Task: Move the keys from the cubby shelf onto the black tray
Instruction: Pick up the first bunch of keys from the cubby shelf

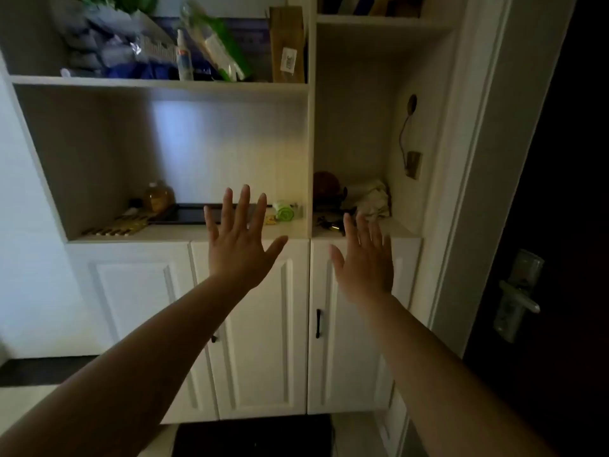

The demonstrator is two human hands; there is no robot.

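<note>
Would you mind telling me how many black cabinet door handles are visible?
2: one handle on the right door, another mostly hidden behind the left forearm. Others may be hidden.

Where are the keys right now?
The keys lie on the floor of the narrow right-hand cubby, near its front edge, just beyond the right hand.

Cubby shelf (197, 233) smooth white laminate; black tray (184, 215) glossy; keys (329, 223) metal w/ blk plastic.
</note>
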